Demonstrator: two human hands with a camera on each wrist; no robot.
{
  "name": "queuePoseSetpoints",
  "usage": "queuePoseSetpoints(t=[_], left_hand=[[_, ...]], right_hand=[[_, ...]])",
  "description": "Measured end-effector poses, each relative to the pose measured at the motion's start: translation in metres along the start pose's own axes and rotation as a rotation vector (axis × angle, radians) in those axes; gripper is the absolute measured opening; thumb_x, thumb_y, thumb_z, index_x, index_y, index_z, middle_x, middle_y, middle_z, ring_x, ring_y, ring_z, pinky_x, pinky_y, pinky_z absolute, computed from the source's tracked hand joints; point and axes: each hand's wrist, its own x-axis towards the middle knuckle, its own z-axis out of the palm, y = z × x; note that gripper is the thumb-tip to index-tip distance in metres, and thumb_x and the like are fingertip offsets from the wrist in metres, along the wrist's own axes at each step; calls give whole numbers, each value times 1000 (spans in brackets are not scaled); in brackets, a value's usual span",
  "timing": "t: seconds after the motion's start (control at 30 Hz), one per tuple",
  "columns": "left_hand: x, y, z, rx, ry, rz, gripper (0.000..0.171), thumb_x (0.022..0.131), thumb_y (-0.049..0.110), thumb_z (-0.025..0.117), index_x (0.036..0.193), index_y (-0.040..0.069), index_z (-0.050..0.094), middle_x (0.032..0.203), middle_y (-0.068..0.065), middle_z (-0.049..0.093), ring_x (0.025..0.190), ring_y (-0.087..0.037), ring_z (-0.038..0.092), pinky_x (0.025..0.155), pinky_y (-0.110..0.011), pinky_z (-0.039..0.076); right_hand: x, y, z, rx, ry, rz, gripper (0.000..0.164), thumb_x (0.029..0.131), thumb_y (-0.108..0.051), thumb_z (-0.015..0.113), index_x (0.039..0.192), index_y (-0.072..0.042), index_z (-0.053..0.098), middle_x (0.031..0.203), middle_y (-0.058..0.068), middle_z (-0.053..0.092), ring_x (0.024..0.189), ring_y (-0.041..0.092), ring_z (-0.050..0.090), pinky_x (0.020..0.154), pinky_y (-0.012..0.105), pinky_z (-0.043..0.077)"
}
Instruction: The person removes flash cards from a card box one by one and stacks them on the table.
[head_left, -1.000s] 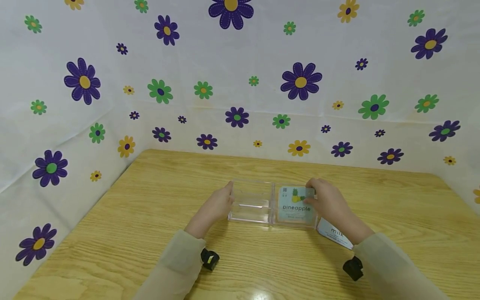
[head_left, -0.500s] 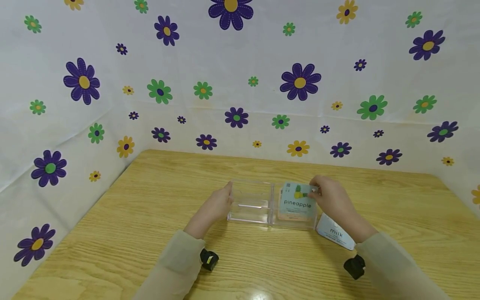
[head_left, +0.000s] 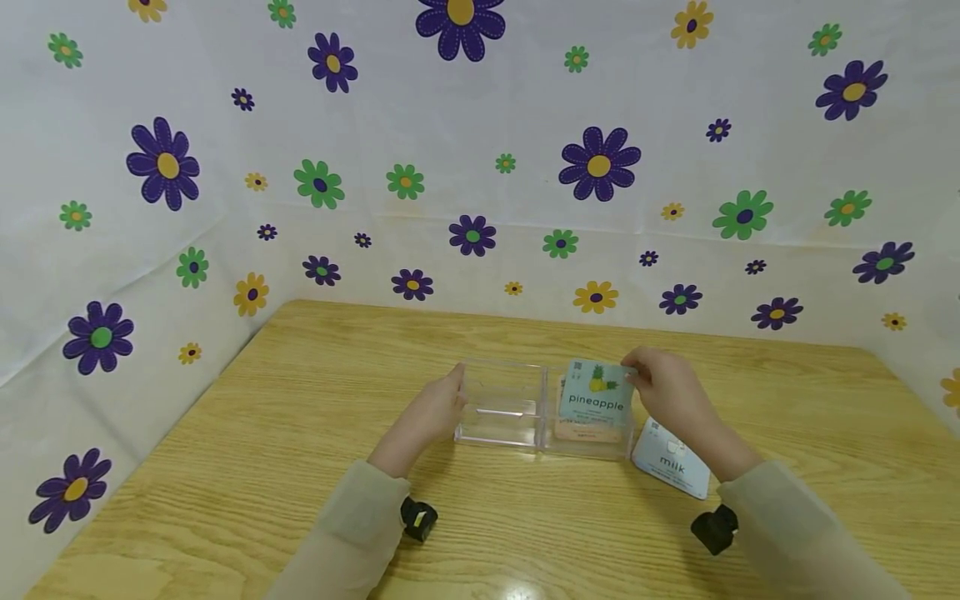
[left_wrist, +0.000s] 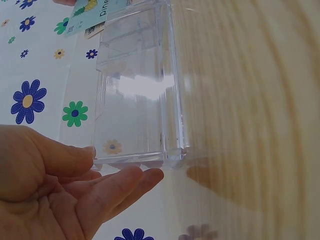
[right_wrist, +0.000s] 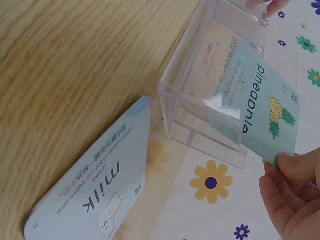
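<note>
A clear plastic box [head_left: 501, 407] with two compartments stands on the table. My left hand [head_left: 437, 407] grips its left end, thumb on the top edge and fingers below in the left wrist view. My right hand [head_left: 666, 390] pinches the upper right corner of a green pineapple card [head_left: 596, 396]. That card sticks up partly out of the right compartment, tilted, its lower part behind the clear wall in the right wrist view. Behind it in the same compartment is an orange-pink card [right_wrist: 212, 62]. The left compartment holds no cards.
A pale blue milk card [head_left: 672, 462] lies on the wooden table [head_left: 337, 358] just right of the box, under my right wrist; in the right wrist view it looks like the top of a stack. A flowered cloth [head_left: 420, 92] hangs behind the table.
My right hand has drawn the pineapple card up and slightly right, showing more of the orange-pink card. The milk card is more visible. My left hand has kept its hold on the box.
</note>
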Motion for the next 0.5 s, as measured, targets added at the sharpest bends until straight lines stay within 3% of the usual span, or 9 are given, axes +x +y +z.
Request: queuePoseSetpoints(t=[0.33,0.43,0.5], left_hand=[[-1,3,0,9,-3,-11,49,93,2,38,137,-9,18,55,-1,37,40,-7,28,41,-18,29],[2,1,1,-1,-9,-26,49,93,1,38,137,-9,18,63,-7,47,40,-8,29,43,-21,33],[2,-1,2,-3,-1,0,50,93,1,39,136,-10,17,75,-12,54,40,-7,29,43,-21,35]], right_hand=[[-2,-2,-11,35,26,4,16,83,9,51,96,6,60,92,19,61,81,30,58,69,40,49],[-3,-3,-14,49,32,19,16,84,8,50,97,6,60,93,19,61,82,30,57,71,41,48],[-4,-3,-16,54,38,31,16,85,7,49,98,6,59,94,19,60,83,30,56,71,42,48]])
